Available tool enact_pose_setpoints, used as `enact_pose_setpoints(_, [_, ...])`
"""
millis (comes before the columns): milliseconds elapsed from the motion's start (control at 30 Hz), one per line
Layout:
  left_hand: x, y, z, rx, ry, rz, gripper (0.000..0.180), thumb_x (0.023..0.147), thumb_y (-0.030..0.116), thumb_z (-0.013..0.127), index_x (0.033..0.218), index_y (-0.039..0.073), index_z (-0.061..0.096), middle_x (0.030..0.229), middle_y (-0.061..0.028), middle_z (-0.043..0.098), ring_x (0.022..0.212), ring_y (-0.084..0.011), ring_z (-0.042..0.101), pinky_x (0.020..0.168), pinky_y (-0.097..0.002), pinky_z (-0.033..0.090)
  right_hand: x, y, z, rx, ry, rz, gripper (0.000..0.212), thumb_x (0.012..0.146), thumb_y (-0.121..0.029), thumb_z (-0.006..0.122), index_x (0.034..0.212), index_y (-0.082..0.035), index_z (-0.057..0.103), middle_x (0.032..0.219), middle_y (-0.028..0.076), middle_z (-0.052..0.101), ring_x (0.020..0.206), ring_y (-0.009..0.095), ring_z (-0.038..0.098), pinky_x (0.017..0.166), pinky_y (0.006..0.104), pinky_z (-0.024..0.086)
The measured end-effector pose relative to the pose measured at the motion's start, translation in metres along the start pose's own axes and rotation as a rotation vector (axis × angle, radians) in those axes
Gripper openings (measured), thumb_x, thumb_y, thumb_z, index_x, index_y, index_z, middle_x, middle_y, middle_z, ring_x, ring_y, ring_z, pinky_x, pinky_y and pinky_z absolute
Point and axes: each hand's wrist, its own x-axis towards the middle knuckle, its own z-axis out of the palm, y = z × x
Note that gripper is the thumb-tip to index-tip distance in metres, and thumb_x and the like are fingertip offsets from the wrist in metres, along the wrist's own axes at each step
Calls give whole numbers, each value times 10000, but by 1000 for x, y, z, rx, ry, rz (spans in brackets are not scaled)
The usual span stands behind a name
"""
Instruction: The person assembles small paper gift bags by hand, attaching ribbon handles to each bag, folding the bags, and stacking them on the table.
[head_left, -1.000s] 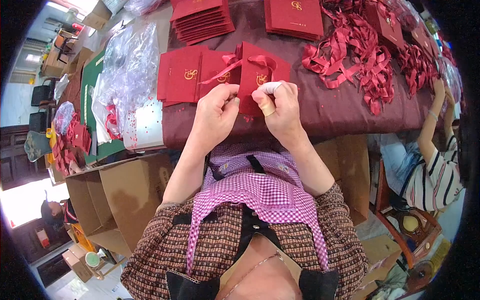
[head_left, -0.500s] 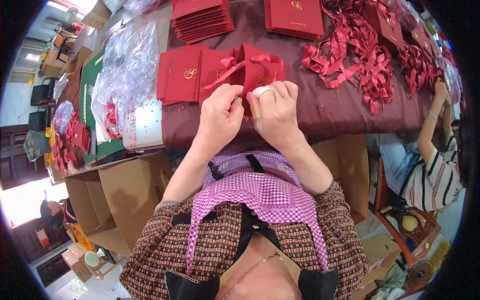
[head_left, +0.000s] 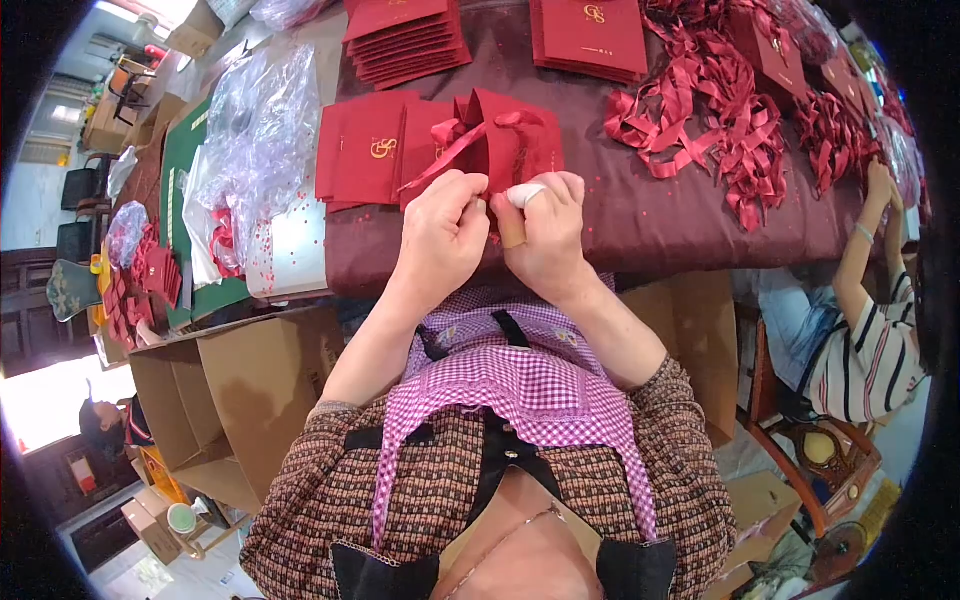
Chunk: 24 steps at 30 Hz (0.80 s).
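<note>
I see my left hand (head_left: 443,235) and right hand (head_left: 545,232) pressed close together at the near edge of the maroon-covered table (head_left: 640,215), both pinched shut on the red gift bag (head_left: 505,140) with its ribbon handle. The bag stands just beyond my knuckles, beside a flat red bag stack (head_left: 365,150)

lower edge of red paper bag (head_left: 510,150) hidden behind both hands, flat stack of red bags (head_left: 590,30) cut by top edge
</note>
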Motion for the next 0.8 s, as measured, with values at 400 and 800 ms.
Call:
enact_pose_setpoints(400, [-4, -31, -8, -536, -65, -469, 271, 833, -33, 599, 1101, -55, 633, 859, 22, 605, 755, -39, 536, 683, -176, 427, 7, 15, -22, 232, -190, 327, 112, 798, -133, 708, 791, -77, 612, 739, 44, 605, 719, 240, 557, 771, 350, 378])
enact_pose_setpoints(800, [0, -20, -3, -489, -93, -397, 209, 844, -39, 588, 1049, -66, 626, 816, 17, 592, 727, -39, 525, 644, -189, 441, 6, 12, -9, 58, -117, 97, 138, 764, -125, 717, 777, -77, 589, 729, 33, 599, 701, 225, 560, 773, 375, 380])
